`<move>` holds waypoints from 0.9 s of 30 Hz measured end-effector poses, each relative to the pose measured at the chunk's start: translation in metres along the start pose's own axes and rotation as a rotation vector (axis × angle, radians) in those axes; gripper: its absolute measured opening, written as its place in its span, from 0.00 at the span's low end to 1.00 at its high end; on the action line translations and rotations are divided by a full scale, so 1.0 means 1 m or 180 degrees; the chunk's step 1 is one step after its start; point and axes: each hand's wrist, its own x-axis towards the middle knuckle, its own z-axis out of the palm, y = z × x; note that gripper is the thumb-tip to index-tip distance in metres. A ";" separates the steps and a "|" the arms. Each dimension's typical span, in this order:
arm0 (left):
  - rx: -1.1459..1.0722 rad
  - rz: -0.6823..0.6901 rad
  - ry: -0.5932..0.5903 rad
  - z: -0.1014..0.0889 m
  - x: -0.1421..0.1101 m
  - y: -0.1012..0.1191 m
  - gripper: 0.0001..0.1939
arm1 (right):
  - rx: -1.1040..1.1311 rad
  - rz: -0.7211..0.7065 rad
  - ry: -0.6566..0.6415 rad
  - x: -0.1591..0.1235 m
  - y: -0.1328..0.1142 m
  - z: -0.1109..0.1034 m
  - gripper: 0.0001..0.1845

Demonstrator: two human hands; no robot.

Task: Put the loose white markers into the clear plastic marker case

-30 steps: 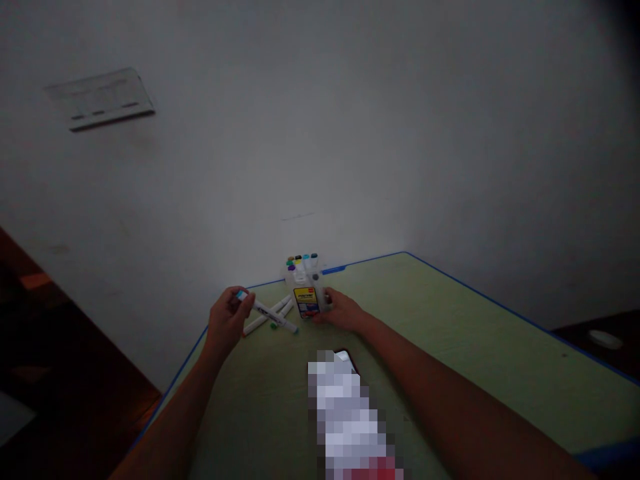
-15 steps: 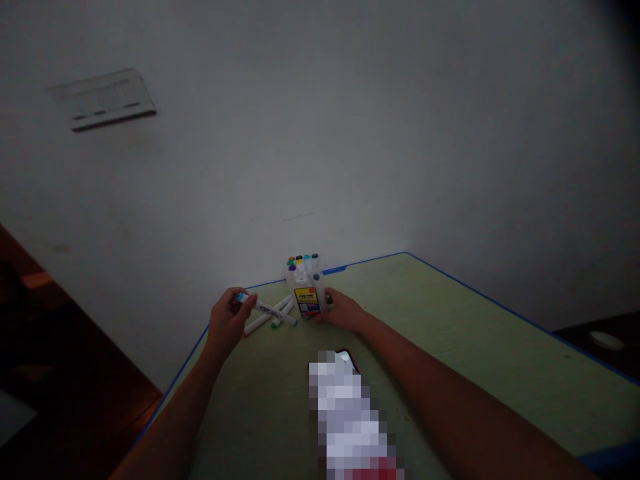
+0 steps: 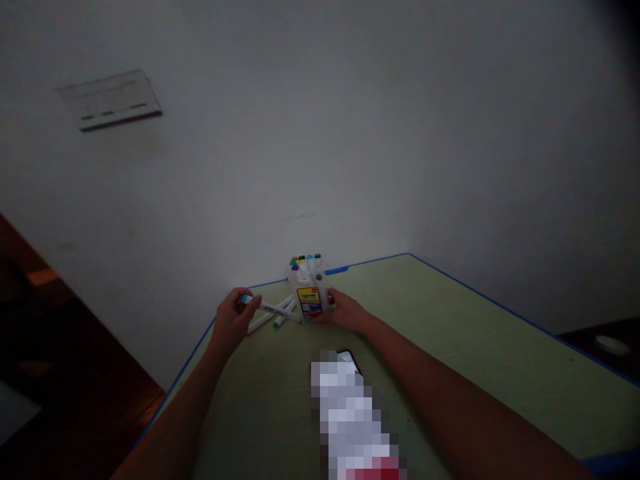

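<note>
Between thumb and fingers, my left hand (image 3: pixel 236 320) grips a white marker (image 3: pixel 275 310) by its blue-capped end; the marker slants down to the right. Behind and below it, loose white markers (image 3: pixel 263 321) lie crossed on the table, one with a green end. A clear plastic marker case (image 3: pixel 306 283) with a yellow and blue label stands upright to the right. Several markers with coloured caps stick up out of it. My right hand (image 3: pixel 340 310) is closed around the case's right side near its base; its far fingers are hidden.
The light green table (image 3: pixel 440 320) has blue edging and meets a grey wall (image 3: pixel 350 133) behind. A phone (image 3: pixel 349 360), mostly blurred out, lies in front of the case. A wall panel (image 3: pixel 120 100) hangs upper left. A pale round object (image 3: pixel 613 345) is beyond the table's right edge.
The whole view has shifted slightly, moving things a little to the right. Both hands keep their holds on the marker and the case.
</note>
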 end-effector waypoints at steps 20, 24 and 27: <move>0.1292 -0.0292 -0.1973 0.014 -0.009 -0.019 0.11 | 0.0023 -0.0074 -0.0047 -0.002 0.000 -0.001 0.39; 0.1298 -0.0319 -0.1932 0.013 -0.007 -0.017 0.11 | 0.0271 -0.0127 -0.0120 -0.004 0.001 0.000 0.42; 0.1276 -0.0274 -0.1791 0.013 -0.007 -0.015 0.10 | 0.0322 -0.0087 -0.0096 -0.003 0.001 -0.005 0.47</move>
